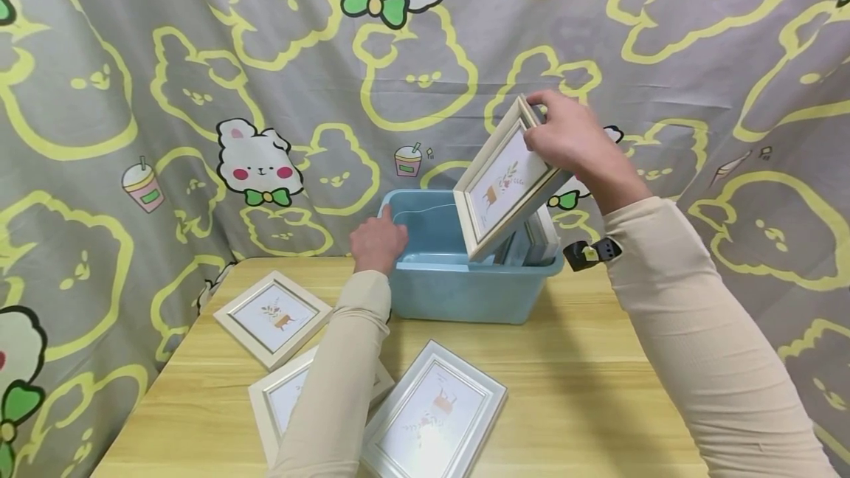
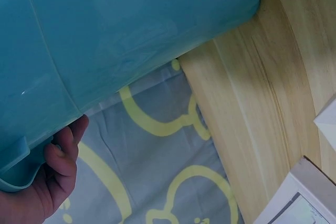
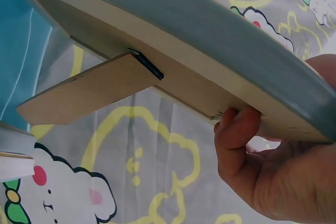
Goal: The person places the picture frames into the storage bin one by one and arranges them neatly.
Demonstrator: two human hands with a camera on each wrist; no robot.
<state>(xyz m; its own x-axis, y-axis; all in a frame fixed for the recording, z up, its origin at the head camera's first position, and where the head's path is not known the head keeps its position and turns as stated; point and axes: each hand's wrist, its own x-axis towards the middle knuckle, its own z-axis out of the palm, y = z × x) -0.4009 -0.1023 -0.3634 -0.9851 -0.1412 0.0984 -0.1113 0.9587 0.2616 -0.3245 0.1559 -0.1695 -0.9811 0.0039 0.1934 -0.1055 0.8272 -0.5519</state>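
Note:
My right hand (image 1: 572, 135) grips the top edge of a cream picture frame (image 1: 501, 181), held tilted over the right part of a light blue plastic tub (image 1: 465, 293). The right wrist view shows the frame's brown back, its easel stand (image 3: 94, 88) swung outward, and fingers curled round the edge. At the tub's left end, my left hand (image 1: 378, 242) holds the rim; in the left wrist view its fingers curl under the lip. More picture frames (image 1: 543, 238) stand inside the tub at the right, partly hidden by the held one.
On the wooden table (image 1: 564, 404) lie a cream frame (image 1: 242, 317) at the left, another cream frame (image 1: 265, 404) partly under my left forearm, and a silver-grey frame (image 1: 488, 408) in front. A patterned grey curtain (image 1: 319, 87) hangs behind the table.

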